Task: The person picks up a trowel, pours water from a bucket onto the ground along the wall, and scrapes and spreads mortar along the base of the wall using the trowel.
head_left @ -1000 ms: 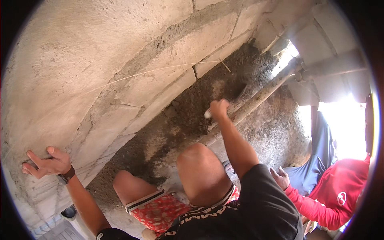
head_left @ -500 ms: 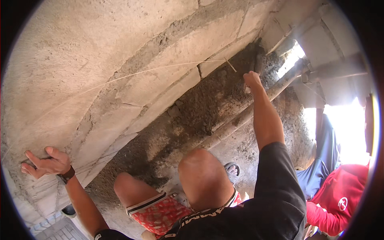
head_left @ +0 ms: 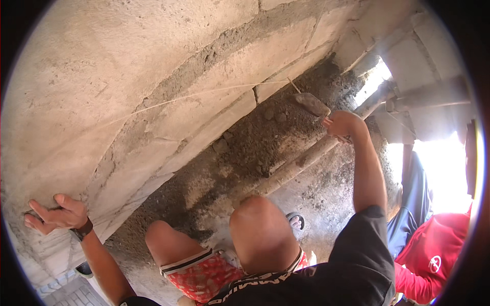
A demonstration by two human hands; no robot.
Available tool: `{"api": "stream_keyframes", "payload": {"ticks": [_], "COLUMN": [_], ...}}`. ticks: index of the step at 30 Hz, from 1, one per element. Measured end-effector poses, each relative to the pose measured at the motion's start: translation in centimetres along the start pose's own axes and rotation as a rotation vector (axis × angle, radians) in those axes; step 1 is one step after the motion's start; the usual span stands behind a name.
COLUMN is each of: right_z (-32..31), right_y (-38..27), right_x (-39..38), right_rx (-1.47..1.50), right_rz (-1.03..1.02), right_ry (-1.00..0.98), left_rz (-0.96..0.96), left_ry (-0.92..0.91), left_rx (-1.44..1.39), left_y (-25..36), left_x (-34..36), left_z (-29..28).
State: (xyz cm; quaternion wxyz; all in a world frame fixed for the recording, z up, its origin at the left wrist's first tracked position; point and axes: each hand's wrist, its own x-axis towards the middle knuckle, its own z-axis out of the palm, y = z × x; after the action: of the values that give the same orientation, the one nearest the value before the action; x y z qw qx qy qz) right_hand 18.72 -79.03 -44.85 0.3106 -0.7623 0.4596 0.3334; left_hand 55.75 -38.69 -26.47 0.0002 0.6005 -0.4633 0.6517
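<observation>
My right hand (head_left: 343,125) is closed around the handle of a trowel (head_left: 311,104), mostly hidden in the fist. The trowel's mortar-grey blade points left, over dark loose soil at the foot of the block wall (head_left: 204,76). Just beyond the blade's far edge stands a thin stick (head_left: 293,84). A pale string (head_left: 204,97) runs from that stick leftward along the wall. At the far left, my left hand (head_left: 58,214) rests on the wall with its fingers spread and nothing in it.
A round wooden pole (head_left: 301,162) lies diagonally in front of the soil, right of my knees. Another person in a red top (head_left: 431,255) is at the lower right. Bright gaps (head_left: 375,81) open beyond the pole. A pale container (head_left: 89,270) stands at the lower left.
My right hand has drawn back toward me and to the right, bringing the trowel blade into clear sight beside the stick. My left hand stays on the wall.
</observation>
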Motion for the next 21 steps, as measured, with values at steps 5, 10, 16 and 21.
{"api": "stream_keyframes", "payload": {"ticks": [5,10,16,21], "right_z": [-1.3,-6.8,-3.0,0.9], "right_y": [4.7,13.1,8.4,9.4], "right_x": [-1.5,3.1,14.4,13.4], "right_rx": [-0.066,-0.106,-0.726,-0.606], "right_rz": [0.021,0.020,-0.289,-0.281], "right_ry": [-0.012,0.417,0.510,0.316], "left_rz": [0.000,-0.033,-0.043,-0.043], "left_ry": [0.003,-0.014,-0.018,0.000], "left_rx": [-0.038,-0.042,-0.027,-0.041], "left_y": [-0.1,0.1,-0.1,-0.1], "left_x": [-0.1,-0.3,-0.3,-0.4], "left_z": [0.3,0.5,0.4,0.7]}}
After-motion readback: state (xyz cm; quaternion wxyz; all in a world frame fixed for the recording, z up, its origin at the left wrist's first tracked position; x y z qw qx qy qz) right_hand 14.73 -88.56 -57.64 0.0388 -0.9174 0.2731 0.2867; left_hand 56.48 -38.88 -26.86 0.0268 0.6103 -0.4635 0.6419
